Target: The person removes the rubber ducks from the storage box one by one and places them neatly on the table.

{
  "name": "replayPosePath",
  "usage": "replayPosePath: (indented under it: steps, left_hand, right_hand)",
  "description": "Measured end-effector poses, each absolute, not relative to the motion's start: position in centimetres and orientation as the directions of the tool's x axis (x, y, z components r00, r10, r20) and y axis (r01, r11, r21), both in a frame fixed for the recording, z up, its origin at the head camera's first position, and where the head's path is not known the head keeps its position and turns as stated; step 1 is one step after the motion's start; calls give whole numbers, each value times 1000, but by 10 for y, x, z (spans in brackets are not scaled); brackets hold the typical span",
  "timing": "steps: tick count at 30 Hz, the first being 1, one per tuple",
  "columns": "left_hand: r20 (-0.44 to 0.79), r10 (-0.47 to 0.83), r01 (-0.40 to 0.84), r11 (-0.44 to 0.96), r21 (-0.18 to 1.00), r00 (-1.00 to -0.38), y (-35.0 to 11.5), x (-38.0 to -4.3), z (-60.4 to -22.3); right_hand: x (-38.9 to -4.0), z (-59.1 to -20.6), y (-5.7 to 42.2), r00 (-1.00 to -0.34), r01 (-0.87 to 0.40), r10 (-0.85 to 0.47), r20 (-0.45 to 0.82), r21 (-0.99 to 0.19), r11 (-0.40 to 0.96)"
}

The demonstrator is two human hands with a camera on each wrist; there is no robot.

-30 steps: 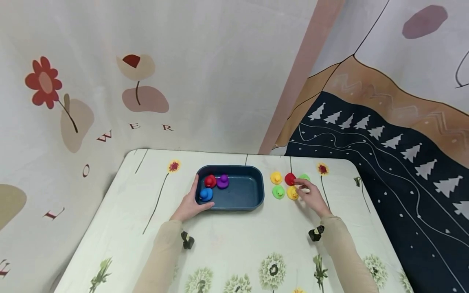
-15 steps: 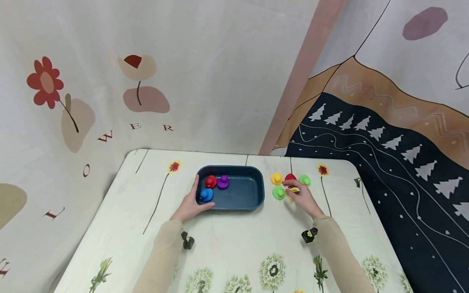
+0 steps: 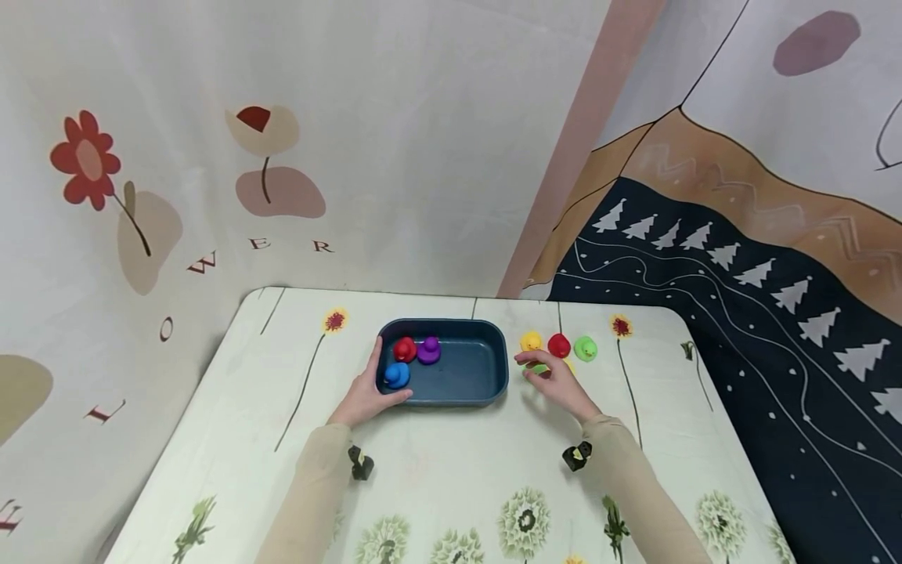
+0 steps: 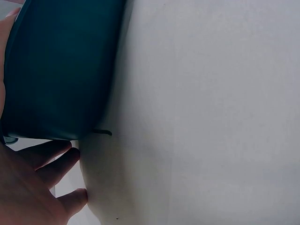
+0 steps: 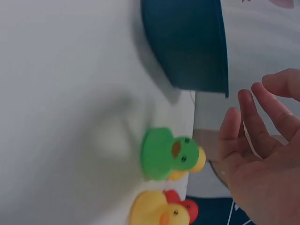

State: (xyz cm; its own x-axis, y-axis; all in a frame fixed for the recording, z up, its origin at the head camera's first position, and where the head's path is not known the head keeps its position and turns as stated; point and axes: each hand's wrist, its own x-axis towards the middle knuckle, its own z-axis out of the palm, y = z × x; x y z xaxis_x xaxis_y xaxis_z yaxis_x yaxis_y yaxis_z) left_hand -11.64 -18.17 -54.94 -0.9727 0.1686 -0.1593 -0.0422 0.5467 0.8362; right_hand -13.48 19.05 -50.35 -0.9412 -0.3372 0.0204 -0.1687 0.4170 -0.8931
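Note:
My left hand holds the dark blue tray at its left end, thumb along the front wall and fingers at the left wall. Inside the tray's left part sit a red rubber duck, a purple one and a blue one. Right of the tray, my right hand hovers with loosely bent fingers and nothing between them. It partly covers a green duck and a yellow duck. Behind the hand stand another yellow duck, a red duck and a second green duck.
A white flower-print cloth covers the table. Behind it hangs a pale printed curtain, with a dark tree-patterned cloth on the right. Each wrist wears a small black camera.
My right hand has moved left across the ducks, from the front yellow one toward the tray, uncovering the red duck and the right green duck. The left hand and tray have stayed put.

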Motion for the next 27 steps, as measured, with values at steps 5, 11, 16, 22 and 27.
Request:
replayPosePath:
  steps: [5,11,16,22,27]
  left_hand:
    - [-153,169,-36,548,835,-974,-181,-117,-550]
    - [-148,173,-31,543,839,-974,-180,-117,-550]
    - [-155,174,-38,538,842,-972,-179,-117,-549]
    - [-155,167,-39,546,837,-974,-180,-116,-549]
    - [-156,166,-40,551,834,-974,-181,-116,-549]
  right_hand:
    - [-138,-511,182,-930,-183,-367,28,-901,394]
    - [-138,-510,167,-923,-174,-384,17,-910,376]
    - [-132,-496,153,-898,-209,-440,28,-906,369]
    - [-123,-472,139,-897,-222,-441,37,-900,375]
    - [-123,-468,127,-893,-212,-451,18,-898,385]
